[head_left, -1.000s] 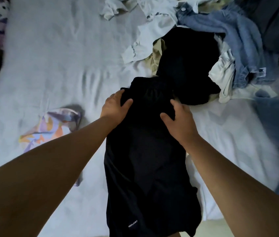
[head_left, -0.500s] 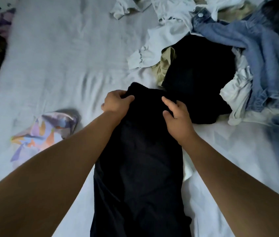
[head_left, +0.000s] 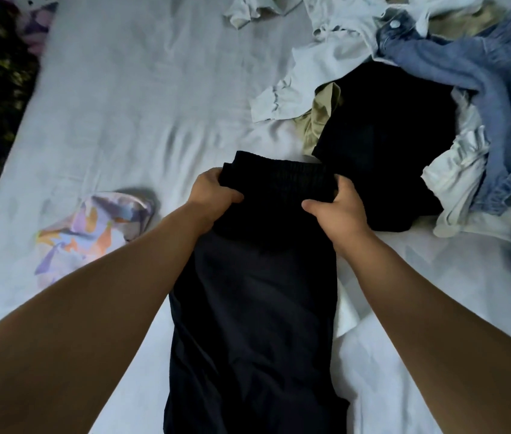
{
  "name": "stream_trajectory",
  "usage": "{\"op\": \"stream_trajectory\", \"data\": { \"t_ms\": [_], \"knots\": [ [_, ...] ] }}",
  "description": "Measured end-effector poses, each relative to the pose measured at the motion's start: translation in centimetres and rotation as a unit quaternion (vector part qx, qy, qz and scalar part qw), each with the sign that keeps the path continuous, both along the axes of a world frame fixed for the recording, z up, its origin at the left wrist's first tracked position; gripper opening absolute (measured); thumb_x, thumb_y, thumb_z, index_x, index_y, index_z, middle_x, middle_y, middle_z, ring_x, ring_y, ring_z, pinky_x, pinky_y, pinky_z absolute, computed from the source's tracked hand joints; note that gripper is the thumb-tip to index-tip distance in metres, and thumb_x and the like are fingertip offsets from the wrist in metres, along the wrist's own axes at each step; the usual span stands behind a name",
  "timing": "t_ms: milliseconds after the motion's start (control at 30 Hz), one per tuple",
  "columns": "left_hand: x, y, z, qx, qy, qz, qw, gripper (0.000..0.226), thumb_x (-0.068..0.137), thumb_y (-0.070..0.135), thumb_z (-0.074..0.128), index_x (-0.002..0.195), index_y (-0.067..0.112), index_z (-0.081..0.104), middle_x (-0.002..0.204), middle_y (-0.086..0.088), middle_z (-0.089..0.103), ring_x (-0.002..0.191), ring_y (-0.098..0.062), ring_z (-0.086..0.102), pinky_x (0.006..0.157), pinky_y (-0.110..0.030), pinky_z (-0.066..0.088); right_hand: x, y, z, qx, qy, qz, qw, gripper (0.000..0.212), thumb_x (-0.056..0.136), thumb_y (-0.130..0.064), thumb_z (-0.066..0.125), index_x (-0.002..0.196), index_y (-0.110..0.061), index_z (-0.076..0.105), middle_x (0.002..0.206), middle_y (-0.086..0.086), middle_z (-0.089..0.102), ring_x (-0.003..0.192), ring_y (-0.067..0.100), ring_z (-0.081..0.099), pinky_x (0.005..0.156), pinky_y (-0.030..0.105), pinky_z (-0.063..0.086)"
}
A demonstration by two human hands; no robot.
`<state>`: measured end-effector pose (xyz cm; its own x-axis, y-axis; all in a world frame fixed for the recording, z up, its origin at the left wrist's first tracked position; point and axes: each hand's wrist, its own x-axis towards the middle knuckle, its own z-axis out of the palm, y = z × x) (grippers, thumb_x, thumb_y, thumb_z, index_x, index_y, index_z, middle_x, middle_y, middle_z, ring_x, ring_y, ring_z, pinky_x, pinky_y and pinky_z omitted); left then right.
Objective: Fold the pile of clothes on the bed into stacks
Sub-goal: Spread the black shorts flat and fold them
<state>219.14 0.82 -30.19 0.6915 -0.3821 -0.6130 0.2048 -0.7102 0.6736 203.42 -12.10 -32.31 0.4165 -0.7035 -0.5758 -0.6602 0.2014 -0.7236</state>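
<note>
Both hands grip the ribbed far edge of the long dark navy fabric garment point(head_left: 254, 292): left hand point(head_left: 213, 195) at its left corner, right hand point(head_left: 335, 208) at its right, fingers curled round the cloth. It lies flat down the white bed sheet point(head_left: 122, 120) toward the viewer. Progress looks early: no stacks visible, one multicoloured patterned item point(head_left: 91, 227) lies apart, and the unfolded pile of blue denim, white and black clothes point(head_left: 404, 104) remains.

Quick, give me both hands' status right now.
Left hand: gripping the far edge of the black garment.
Right hand: gripping the same edge on the other side.
</note>
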Motion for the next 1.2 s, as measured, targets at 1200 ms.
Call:
{"op": "stream_trajectory", "data": {
  "t_ms": [1200],
  "knots": [
    [-21.5, 27.7, 5.3, -0.058, -0.122, -0.182, 0.974, 0.035, 0.079, 0.007, 0.070, 0.106, 0.028, 0.066, 0.095, 0.010, 0.065, 0.091, -0.009, 0.061, 0.082, -0.017, 0.046, -23.7, 23.4, 8.6, -0.017, -0.029, 0.150, 0.988, 0.030, 0.081, -0.009, 0.070, 0.097, -0.033, 0.060, 0.097, -0.008, 0.066, 0.091, 0.011, 0.064, 0.078, 0.026, 0.052]
  ]
}}
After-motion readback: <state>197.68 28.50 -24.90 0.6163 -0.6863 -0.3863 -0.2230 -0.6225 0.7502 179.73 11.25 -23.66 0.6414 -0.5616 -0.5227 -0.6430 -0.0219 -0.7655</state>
